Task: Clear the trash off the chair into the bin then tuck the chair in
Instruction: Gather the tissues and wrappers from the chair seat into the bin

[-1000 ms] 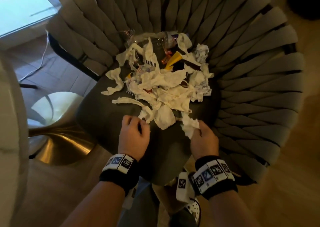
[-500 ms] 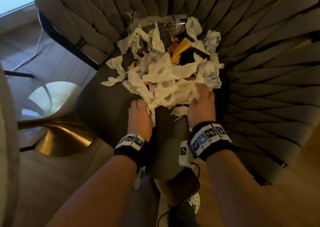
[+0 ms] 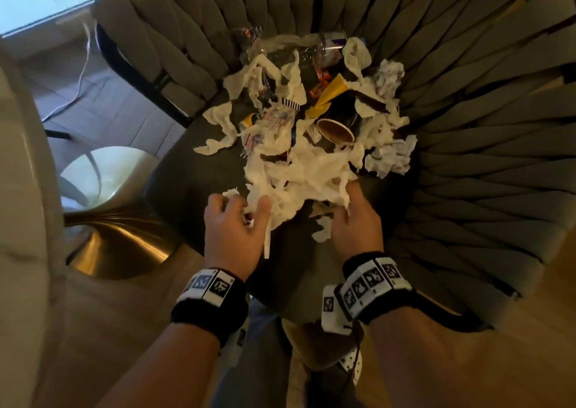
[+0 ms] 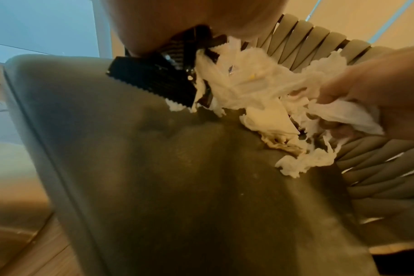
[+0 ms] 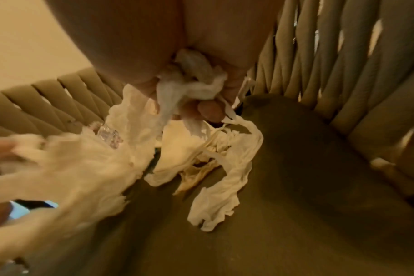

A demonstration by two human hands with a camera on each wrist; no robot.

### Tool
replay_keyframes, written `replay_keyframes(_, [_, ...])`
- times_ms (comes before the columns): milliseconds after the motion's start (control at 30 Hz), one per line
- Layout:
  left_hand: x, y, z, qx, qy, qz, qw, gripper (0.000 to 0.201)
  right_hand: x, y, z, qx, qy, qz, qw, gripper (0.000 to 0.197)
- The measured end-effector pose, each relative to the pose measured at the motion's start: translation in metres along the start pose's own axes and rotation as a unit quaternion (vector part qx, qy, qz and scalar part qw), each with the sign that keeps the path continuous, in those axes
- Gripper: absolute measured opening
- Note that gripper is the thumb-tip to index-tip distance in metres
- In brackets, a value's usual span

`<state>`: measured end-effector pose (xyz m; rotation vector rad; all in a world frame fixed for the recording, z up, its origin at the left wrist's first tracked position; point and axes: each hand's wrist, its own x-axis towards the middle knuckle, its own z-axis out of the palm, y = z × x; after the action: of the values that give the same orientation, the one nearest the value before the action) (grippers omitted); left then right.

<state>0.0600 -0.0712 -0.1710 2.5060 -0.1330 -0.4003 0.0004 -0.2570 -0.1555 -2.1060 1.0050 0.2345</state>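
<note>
While most of the trash (image 3: 311,121) lies heaped on the chair (image 3: 193,170) seat, we are only at the first gathering. Our left hand (image 3: 233,230) clutches a wad of tissue (image 3: 299,177) at the near edge of the pile, and our right hand (image 3: 358,220) pinches more tissue beside it. A paper cup (image 3: 336,130), wrappers and a clear bottle (image 3: 299,49) wait farther back. No bin shows in any view, so we judge nothing dumped yet, and tucking the chair in comes last.
</note>
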Motion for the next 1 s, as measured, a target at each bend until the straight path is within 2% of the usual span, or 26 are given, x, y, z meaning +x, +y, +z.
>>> replay_keyframes(67, [0.002,0.007,0.003,0.011,-0.005,-0.022,1.0,0.052,-0.009,0.004,-0.006,0.009,0.025,0.005,1.0,0.035])
replay_keyframes(133, [0.005,0.01,0.007,0.022,-0.008,-0.013,1.0,0.036,-0.013,0.008,-0.009,0.042,0.049,0.03,0.997,0.038])
replay_keyframes(200, [0.008,0.013,0.01,0.028,-0.017,-0.002,0.999,0.028,-0.013,0.013,-0.007,0.049,0.051,0.087,0.994,0.049])
replay_keyframes(300, [0.011,0.014,0.014,0.024,-0.029,0.001,0.999,0.035,-0.006,0.021,0.011,0.004,0.057,0.187,0.981,0.053])
replay_keyframes(367, [0.012,0.012,0.018,0.018,-0.036,0.002,0.999,0.042,0.001,0.024,0.028,-0.061,0.052,0.183,0.98,0.042])
replay_keyframes(400, [0.012,0.013,0.021,0.015,-0.043,-0.002,0.999,0.046,0.005,0.026,0.036,-0.089,0.052,0.172,0.98,0.044])
replay_keyframes(433, [0.012,0.014,0.025,0.015,-0.049,-0.01,0.999,0.049,0.008,0.028,0.041,-0.114,0.056,0.159,0.979,0.051])
replay_keyframes(533, [0.011,0.018,0.041,0.04,-0.071,-0.044,0.996,0.063,0.002,0.028,0.053,-0.088,0.073,0.148,0.982,0.073])
replay_keyframes(600, [0.014,0.019,0.05,0.072,-0.097,-0.066,0.99,0.082,-0.008,0.026,0.062,-0.152,0.043,0.095,0.983,0.085])
replay_keyframes(633, [0.016,0.019,0.053,0.084,-0.105,-0.069,0.989,0.086,-0.012,0.027,0.066,-0.184,0.024,0.073,0.98,0.087])
replay_keyframes(733, [0.02,0.016,0.053,0.094,-0.104,-0.058,0.988,0.07,-0.007,0.032,0.063,-0.174,-0.016,0.061,0.983,0.061])
replay_keyframes(833, [0.016,0.006,0.04,0.083,-0.099,-0.038,0.991,0.055,-0.005,0.031,0.044,-0.101,-0.058,0.097,0.988,0.044])
replay_keyframes(933, [0.012,-0.005,0.023,0.048,-0.097,-0.061,0.992,0.054,-0.014,0.022,0.019,-0.004,-0.027,0.146,0.989,0.032])
replay_keyframes(1000, [0.009,-0.008,0.01,0.009,-0.083,-0.082,0.993,0.058,-0.022,0.016,0.002,0.079,-0.014,0.158,0.984,0.035])
